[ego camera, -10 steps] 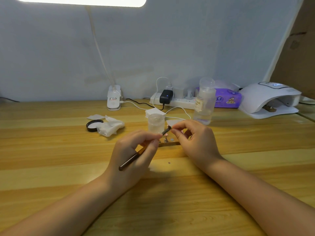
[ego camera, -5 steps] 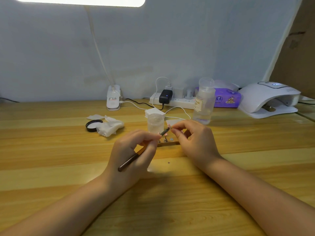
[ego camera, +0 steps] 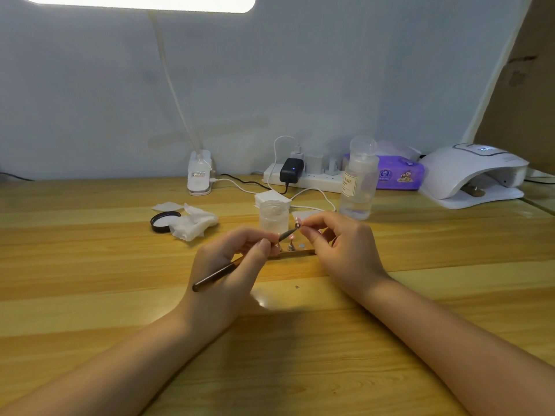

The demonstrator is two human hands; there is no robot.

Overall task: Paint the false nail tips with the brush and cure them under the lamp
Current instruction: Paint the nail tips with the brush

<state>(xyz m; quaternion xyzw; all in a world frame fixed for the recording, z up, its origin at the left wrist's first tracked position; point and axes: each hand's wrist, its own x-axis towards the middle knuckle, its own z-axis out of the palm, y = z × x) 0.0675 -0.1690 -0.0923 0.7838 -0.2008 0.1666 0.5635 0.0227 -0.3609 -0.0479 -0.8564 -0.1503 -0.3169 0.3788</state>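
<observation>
My left hand (ego camera: 231,274) grips a thin dark brush (ego camera: 216,274) like a pen, its tip pointing up and to the right. The brush tip touches a small pinkish nail tip (ego camera: 298,221) that my right hand (ego camera: 342,250) pinches between thumb and forefinger. Both hands hover over a low wooden holder strip (ego camera: 295,253) with small metal pegs, partly hidden behind my fingers. The white curing lamp (ego camera: 471,175) stands at the far right of the table, its opening facing me.
A small clear jar (ego camera: 274,216) stands just behind my hands, its black lid (ego camera: 163,221) and crumpled white wipes (ego camera: 193,223) to the left. A tall clear bottle (ego camera: 359,183), a power strip (ego camera: 303,178), a purple wipes pack (ego camera: 399,172) and a desk lamp base (ego camera: 198,174) line the back.
Almost nothing has moved. The brush tip stays at the nail tip in my right hand, with only slight shifts of the fingers.
</observation>
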